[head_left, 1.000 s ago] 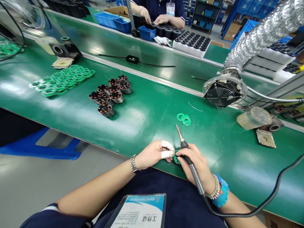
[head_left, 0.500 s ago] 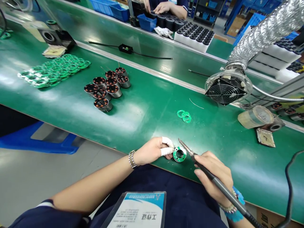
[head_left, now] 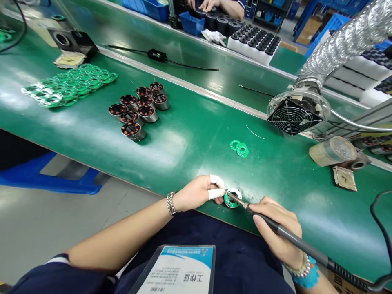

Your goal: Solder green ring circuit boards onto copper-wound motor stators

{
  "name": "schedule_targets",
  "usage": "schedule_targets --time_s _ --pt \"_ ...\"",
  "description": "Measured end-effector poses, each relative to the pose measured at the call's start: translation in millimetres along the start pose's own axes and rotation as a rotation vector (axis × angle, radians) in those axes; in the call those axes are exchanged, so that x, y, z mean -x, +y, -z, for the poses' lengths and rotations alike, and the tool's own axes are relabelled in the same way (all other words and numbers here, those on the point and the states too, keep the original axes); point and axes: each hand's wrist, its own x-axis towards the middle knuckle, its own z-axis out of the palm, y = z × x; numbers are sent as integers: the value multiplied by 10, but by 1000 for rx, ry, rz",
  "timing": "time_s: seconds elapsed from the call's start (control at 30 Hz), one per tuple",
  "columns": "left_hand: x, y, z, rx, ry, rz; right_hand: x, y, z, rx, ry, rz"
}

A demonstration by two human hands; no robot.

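Observation:
My left hand point(head_left: 197, 192), with white covers on thumb and index finger, is closed at the left edge of a motor stator topped by a green ring-shaped circuit board point(head_left: 229, 203). Whether a thin wire is also between those fingers cannot be made out. In my right hand point(head_left: 280, 230) is a soldering iron point(head_left: 272, 224), gripped like a pen. Its tip crosses the ring's opening and reaches the upper left rim, close to my left fingertips. Two loose green ring boards point(head_left: 241, 150) lie overlapping farther up the bench.
Several wound stators point(head_left: 133, 130) stand to the left, beside stacked green ring boards point(head_left: 70, 83). A fume fan point(head_left: 289, 117) on a foil duct hangs at right, above a soldering stand point(head_left: 357, 163) with a sponge. Across the bench, a co-worker's hands point(head_left: 210, 5) handle black cylinders.
The soldering iron's tip has come down and left, from above the ring board onto its upper left rim. My left hand stays by the stator. The view has shifted slightly.

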Motion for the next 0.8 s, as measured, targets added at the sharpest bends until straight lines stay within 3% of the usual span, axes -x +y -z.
schedule_targets --time_s 0.6,0.8 --pt "2 -8 -13 -5 7 -24 0 -27 42 11 0 54" --pt "7 -5 -17 -17 14 -20 -31 105 45 42 17 109"
